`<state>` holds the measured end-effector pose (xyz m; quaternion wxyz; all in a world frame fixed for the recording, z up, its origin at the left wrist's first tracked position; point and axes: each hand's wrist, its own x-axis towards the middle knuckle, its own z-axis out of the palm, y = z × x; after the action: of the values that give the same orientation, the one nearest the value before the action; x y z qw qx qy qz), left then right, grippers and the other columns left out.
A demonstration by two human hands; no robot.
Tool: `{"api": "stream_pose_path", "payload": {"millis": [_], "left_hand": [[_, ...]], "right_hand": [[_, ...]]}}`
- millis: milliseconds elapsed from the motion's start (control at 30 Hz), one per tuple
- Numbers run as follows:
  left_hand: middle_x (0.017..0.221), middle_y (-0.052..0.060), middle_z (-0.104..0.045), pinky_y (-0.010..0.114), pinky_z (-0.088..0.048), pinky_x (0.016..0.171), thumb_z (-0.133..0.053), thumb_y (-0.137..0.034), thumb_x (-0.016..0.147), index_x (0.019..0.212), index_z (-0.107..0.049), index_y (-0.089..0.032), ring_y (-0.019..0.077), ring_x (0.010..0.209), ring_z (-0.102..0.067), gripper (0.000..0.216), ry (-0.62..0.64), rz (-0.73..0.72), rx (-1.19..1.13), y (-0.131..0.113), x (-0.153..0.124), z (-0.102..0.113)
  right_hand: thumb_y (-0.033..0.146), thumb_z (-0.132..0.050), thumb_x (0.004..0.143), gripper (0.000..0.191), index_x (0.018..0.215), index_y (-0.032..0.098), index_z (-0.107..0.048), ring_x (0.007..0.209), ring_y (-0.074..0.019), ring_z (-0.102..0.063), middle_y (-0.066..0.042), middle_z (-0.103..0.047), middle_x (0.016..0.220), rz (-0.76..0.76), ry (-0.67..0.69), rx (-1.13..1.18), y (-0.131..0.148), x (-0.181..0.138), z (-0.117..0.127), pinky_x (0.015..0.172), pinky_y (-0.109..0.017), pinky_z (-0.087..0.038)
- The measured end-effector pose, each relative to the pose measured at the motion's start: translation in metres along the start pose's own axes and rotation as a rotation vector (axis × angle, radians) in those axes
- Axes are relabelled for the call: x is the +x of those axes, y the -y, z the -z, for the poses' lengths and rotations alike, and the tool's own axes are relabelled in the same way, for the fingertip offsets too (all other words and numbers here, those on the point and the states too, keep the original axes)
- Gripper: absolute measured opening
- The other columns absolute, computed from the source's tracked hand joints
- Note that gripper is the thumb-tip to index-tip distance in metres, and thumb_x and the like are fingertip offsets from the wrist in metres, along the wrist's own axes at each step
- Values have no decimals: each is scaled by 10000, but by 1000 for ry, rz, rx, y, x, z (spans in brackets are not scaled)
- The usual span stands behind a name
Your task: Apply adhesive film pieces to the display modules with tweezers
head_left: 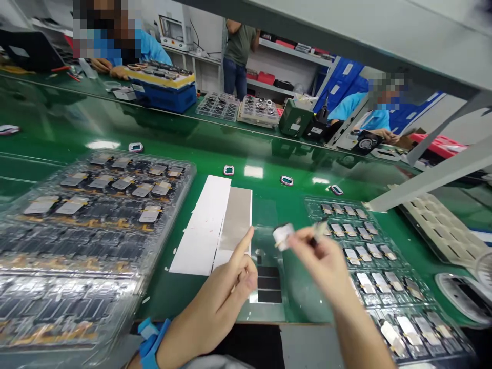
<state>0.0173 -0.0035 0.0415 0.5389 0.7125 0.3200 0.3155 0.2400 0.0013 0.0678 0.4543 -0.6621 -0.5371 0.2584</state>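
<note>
My left hand (226, 284) hovers over the green bench with its index finger stretched out toward a white and grey sheet (215, 225); the other fingers are curled. My right hand (321, 259) is pinched on a small white part (283, 236) and also grips a thin dark tool (319, 230), blurred by motion. Below the hands lies a clear fixture with black strips (269, 282). A clear tray of small flat parts (369, 256) sits right of my right hand. A stack of clear trays with parts (88, 230) stands at the left.
Small pink-rimmed parts (229, 170) lie along the green belt. A white perforated tray (442, 228) and a tape roll (465, 292) are at the far right. Across the belt, seated people work beside a blue box (165, 92) and more trays (238, 107). A grey frame bar (434, 177) slants overhead.
</note>
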Motion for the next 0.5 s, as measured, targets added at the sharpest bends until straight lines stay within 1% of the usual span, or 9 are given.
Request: {"api": "stream_pose_path", "payload": {"millis": [67,100,133,167,200,267,333,400,500], "left_hand": [[938,35,-601,292,-518,727,-328,-312,1044,1565,-90,-317,160,754,-574,572,-9,-57,114,-11,-15,6],[976,40,-610,301,-522,751,-374,-284,1026,1556,-123,-333,167,777,-588,589,-21,-86,198,-18,-25,11],[999,42,-623,309,-526,769,-415,-255,1003,1547,-159,-341,177,795,-602,607,-33,-122,291,-25,-34,16],[1013,44,-640,315,-529,781,-438,-226,983,1539,-192,-343,187,813,-616,619,-44,-159,388,-31,-43,22],[1027,43,-658,319,-531,790,-443,-200,969,1532,-223,-343,198,837,-631,621,-52,-195,485,-35,-51,30],[1079,42,-686,339,-527,830,-425,-155,956,1522,-265,-335,222,920,-653,616,-77,-249,671,-41,-61,51],[1167,43,-688,377,-512,873,-403,-138,954,1505,-319,-324,245,994,-657,587,-124,-246,847,-40,-63,80],[1231,58,-674,424,-498,884,-388,-160,958,1454,-424,-294,279,1033,-650,515,-192,-163,998,-35,-58,116],[1159,97,-700,484,-476,877,-376,-222,954,1322,-587,-228,323,994,-651,424,-261,-1,1165,-27,-41,175]], "right_hand": [[396,-693,814,274,769,126,-691,581,-94,-528,9,-607,652,-88,-123,-74,-16,38,32,525,-215,-371],[410,-645,848,321,731,111,-672,552,-80,-517,17,-590,627,-144,-175,-119,-26,57,47,517,-212,-358],[446,-524,912,432,691,98,-651,549,-75,-529,17,-584,633,-202,-205,-163,-37,75,60,526,-212,-365],[466,-358,969,544,708,87,-649,604,-83,-581,17,-593,699,-261,-201,-199,-48,90,70,572,-211,-409],[448,-310,1013,525,805,105,-649,687,-94,-623,4,-597,792,-315,-205,-230,-57,102,78,624,-218,-478],[438,-249,1031,536,935,111,-662,859,-161,-660,-34,-622,955,-378,-187,-264,-74,116,84,681,-264,-515],[456,-332,1021,466,983,119,-651,853,-148,-657,-45,-620,977,-416,-175,-284,-85,122,83,691,-267,-532],[469,-371,1010,446,940,126,-648,767,-113,-643,-32,-617,913,-413,-178,-295,-92,125,82,652,-235,-525],[465,-336,1016,476,909,120,-647,692,-89,-629,-15,-608,848,-301,-225,-277,-99,131,83,602,-206,-507]]}}
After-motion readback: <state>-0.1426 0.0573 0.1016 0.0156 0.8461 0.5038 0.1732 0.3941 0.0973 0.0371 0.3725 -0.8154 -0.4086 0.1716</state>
